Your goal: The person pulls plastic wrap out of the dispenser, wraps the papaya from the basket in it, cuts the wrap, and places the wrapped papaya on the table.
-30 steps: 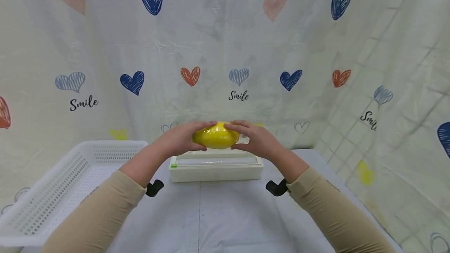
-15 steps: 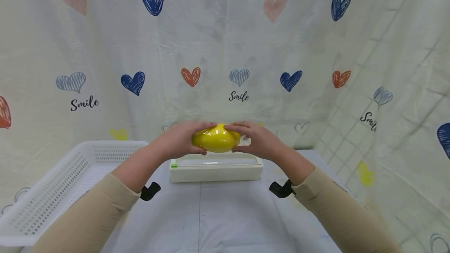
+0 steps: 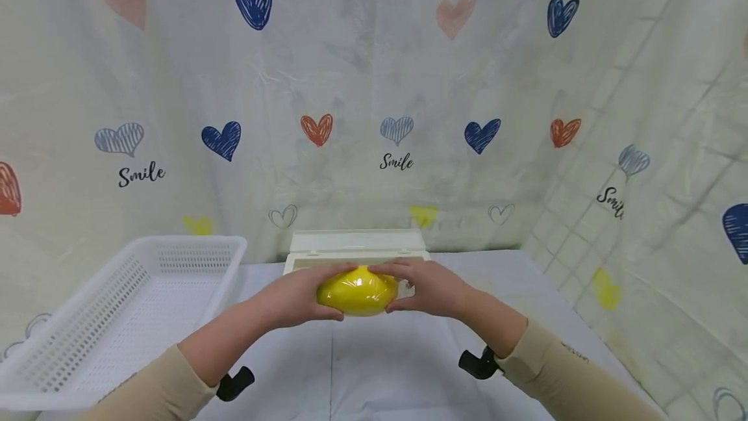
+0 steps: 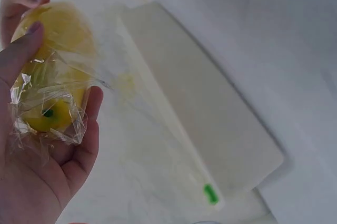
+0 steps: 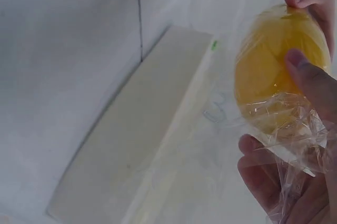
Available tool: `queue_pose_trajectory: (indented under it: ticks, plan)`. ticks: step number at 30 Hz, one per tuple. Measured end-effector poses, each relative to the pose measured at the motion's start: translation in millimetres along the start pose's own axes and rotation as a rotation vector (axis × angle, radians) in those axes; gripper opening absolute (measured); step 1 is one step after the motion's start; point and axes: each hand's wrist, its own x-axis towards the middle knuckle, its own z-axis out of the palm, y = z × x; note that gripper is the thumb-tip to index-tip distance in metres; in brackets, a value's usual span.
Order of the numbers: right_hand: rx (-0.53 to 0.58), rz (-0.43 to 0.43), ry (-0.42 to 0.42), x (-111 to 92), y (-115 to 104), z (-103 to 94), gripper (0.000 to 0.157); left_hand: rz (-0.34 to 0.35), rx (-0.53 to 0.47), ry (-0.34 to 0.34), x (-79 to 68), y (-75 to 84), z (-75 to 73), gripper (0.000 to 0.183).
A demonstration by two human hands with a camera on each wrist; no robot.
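My left hand (image 3: 300, 294) and right hand (image 3: 431, 288) curl round the yellow fruit (image 3: 358, 292); film (image 4: 52, 87) already wraps it; ends seem still loose

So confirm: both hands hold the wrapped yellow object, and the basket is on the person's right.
Wrong side: the head view shows the white basket on the person's left. The left hand and right hand hold the wrapped yellow object.

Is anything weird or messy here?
A little: the clear film bunches in loose crinkles at the ends of the yellow fruit, by the left hand and right hand, instead of lying smooth there. I see nothing spilled or broken.
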Motion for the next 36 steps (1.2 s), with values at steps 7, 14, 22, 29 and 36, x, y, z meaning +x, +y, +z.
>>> queue_pose_trajectory:
  ticks: [7,14,22,29,36]
  plan:
    - [0.004,0.01,-0.039,-10.2,9.5,51.8,0.068,0.004,-0.033,-0.033,-6.2,-24.0,50.1,0.079]
    - [0.043,0.025,-0.019,-13.6,25.1,90.7,0.068,0.015,-0.043,-0.019,3.3,-46.9,85.8,0.079]
    - [0.051,0.044,-0.007,-6.3,35.4,107.0,0.066,-0.054,-0.016,-0.016,12.8,-56.3,97.3,0.079]
    - [0.022,0.069,-0.025,0.6,37.4,109.7,0.066,-0.017,0.084,0.047,14.7,-57.1,96.5,0.079]
    - [0.019,0.076,-0.035,3.4,38.3,109.4,0.067,-0.025,0.056,0.063,14.7,-60.4,94.6,0.074]
